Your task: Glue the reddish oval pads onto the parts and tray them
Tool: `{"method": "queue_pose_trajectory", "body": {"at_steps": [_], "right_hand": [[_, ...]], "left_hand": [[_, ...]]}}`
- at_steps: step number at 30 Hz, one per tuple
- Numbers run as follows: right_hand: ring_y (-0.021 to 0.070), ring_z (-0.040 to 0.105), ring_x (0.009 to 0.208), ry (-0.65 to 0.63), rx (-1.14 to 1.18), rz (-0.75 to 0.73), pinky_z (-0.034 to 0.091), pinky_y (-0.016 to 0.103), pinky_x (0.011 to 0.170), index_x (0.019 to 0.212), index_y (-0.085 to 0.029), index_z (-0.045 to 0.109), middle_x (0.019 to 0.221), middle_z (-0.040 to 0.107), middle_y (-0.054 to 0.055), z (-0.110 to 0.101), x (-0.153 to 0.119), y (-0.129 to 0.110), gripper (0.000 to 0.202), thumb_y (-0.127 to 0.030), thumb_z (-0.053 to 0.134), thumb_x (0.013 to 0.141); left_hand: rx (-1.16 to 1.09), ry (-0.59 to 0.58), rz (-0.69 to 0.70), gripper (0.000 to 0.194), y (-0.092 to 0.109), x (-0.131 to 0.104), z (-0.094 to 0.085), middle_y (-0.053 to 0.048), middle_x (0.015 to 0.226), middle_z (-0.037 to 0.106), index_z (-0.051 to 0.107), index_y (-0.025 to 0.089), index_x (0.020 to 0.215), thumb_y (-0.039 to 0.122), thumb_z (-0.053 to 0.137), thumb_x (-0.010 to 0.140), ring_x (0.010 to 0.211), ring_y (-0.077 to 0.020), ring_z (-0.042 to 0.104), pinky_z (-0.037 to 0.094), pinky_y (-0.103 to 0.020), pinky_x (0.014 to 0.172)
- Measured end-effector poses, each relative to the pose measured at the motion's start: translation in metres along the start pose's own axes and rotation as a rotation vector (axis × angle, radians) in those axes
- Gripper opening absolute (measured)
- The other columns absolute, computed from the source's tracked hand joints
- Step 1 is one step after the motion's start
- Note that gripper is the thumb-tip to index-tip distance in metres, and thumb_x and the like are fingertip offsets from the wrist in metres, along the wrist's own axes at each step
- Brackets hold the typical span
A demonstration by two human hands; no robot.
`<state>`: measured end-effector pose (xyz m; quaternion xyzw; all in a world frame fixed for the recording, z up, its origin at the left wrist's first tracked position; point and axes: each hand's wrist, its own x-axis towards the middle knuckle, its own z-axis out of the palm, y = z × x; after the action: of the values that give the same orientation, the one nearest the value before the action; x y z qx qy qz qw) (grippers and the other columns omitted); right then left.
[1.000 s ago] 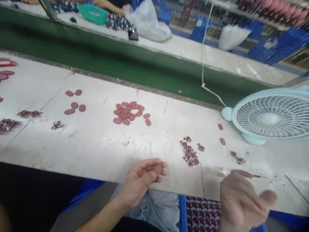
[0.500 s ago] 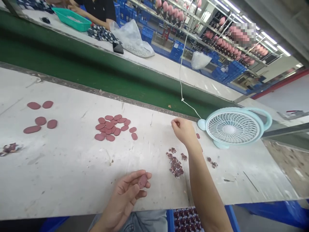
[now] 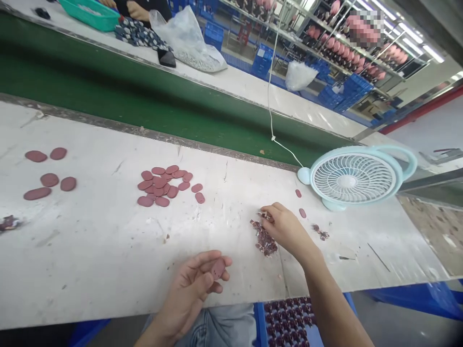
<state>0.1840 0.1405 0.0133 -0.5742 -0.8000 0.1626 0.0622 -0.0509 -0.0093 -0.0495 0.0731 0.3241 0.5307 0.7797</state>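
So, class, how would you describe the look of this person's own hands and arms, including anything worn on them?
The left hand and right hand are bare: no glove or ring shows. The left forearm and right forearm have no sleeve, watch or bracelet in view. The upper arms are out of the picture.

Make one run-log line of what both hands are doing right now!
left hand: holds maroon oval disc | right hand: fingertips at pile of small maroon pieces | light-blue fan: farther right
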Motion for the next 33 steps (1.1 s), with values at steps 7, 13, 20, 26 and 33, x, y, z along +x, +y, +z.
{"method": "queue_pose_trajectory", "body": {"at_steps": [7,13,20,26,33], "right_hand": [[0.019,0.071,0.087,0.085,0.834,0.026,0.061,0.03,0.07,0.106,-0.027,0.075,0.102,0.071,0.006,0.004,-0.085,-0.051,0.017,-0.025,0.068,0.091],[0.0178,0.069,0.091,0.016,1.196,0.006,0.061,0.029,0.076,0.113,-0.035,0.075,0.099,0.069,0.003,0.03,-0.129,-0.083,0.03,-0.017,0.067,0.091],[0.0168,0.071,0.086,0.057,1.248,0.051,0.059,0.024,0.069,0.106,-0.034,0.078,0.096,0.073,0.003,0.035,-0.143,-0.088,0.025,-0.018,0.073,0.087],[0.015,0.07,0.078,0.058,1.134,0.024,0.058,0.024,0.065,0.11,-0.033,0.078,0.095,0.075,0.004,0.031,-0.154,-0.082,0.024,-0.02,0.067,0.093],[0.0159,0.07,0.078,0.032,1.102,0.029,0.059,0.026,0.066,0.113,-0.031,0.077,0.101,0.075,0.006,0.032,-0.16,-0.079,0.023,-0.024,0.064,0.095]], "left_hand": [[0.014,0.024,0.064,0.027,-0.004,-0.011,0.005,-0.011,0.117,0.078,0.079,0.022,0.104,0.02,0.083,0.078,0.087,-0.0154,0.074,0.055,-0.019,0.071],[0.133,-0.028,0.112,0.025,-0.013,-0.029,0.016,-0.009,0.112,0.08,0.08,0.024,0.103,0.02,0.082,0.078,0.086,-0.0178,0.075,0.056,-0.022,0.071],[0.265,-0.097,0.186,0.027,-0.029,-0.041,0.018,-0.008,0.121,0.077,0.076,0.025,0.109,0.016,0.076,0.084,0.105,-0.0222,0.072,0.057,-0.033,0.091],[0.289,-0.113,0.164,0.029,-0.034,-0.045,0.021,-0.01,0.116,0.077,0.075,0.023,0.112,0.015,0.076,0.084,0.102,-0.0222,0.072,0.058,-0.035,0.092],[0.22,-0.141,0.143,0.028,-0.038,-0.047,0.027,-0.006,0.11,0.078,0.074,0.024,0.109,0.011,0.075,0.084,0.1,-0.0186,0.072,0.058,-0.033,0.092]]}}
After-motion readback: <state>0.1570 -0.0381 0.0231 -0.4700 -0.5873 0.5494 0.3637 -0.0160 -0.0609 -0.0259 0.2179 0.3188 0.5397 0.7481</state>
